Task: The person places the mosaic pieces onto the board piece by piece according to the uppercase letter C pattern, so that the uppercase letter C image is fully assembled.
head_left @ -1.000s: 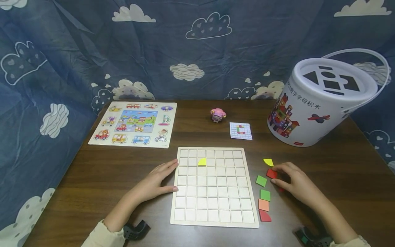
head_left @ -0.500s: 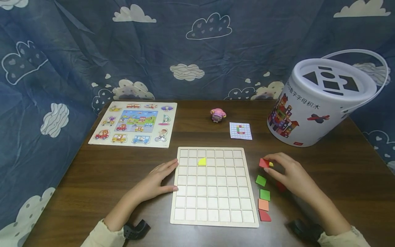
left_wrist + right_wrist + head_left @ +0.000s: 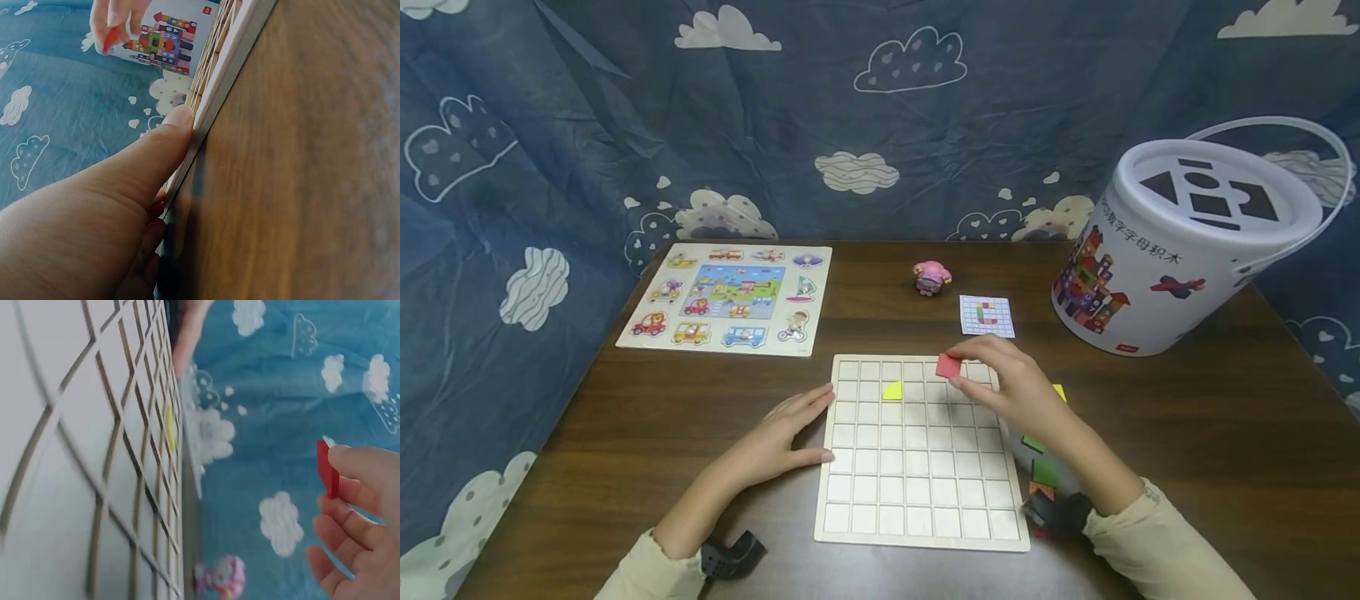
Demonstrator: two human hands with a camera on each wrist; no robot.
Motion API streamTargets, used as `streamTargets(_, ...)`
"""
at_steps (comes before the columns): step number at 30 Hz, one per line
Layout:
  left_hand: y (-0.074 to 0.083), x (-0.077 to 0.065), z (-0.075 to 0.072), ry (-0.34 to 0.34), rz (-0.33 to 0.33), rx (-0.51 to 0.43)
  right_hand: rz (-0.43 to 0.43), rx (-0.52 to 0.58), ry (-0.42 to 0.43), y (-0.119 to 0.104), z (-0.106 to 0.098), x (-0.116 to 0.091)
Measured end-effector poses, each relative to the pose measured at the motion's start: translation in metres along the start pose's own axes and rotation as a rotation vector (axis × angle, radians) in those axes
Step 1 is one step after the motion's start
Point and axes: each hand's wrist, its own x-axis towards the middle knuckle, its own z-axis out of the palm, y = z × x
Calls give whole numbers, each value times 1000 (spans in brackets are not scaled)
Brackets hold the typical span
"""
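My right hand pinches a red square tile between thumb and fingertips, over the upper right part of the pale gridded wooden board. In the right wrist view the red tile is held up well away from the grid, the other fingers loosely bent. My left hand rests against the board's left edge, thumb and fingers spread; the left wrist view has its thumb along the rim. A yellow quarter-round tile lies in a cell of the second row.
Right of the board, partly hidden by my right forearm, lie a green tile, a yellow tile and others. Behind the board are a pattern card and a pink figurine. A white bucket stands back right, a picture puzzle back left.
My right hand has picked the red square tile up from the loose tiles on the right and carried it left over the board. The left hand has stayed in place.
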Motion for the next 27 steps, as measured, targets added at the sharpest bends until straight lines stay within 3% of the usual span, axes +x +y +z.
streamTargets(5,0,0,0,0,-1,-3,15,77,-50,3,25,13)
streamTargets(12,0,1,0,-3,-1,-6,106,148,-162,24,52,14)
streamTargets(18,1,1,-1,0,0,-5,115,113,-207,36,60,13)
streamTargets(27,1,0,-1,-3,3,-3,83,53,-222,36,61,13)
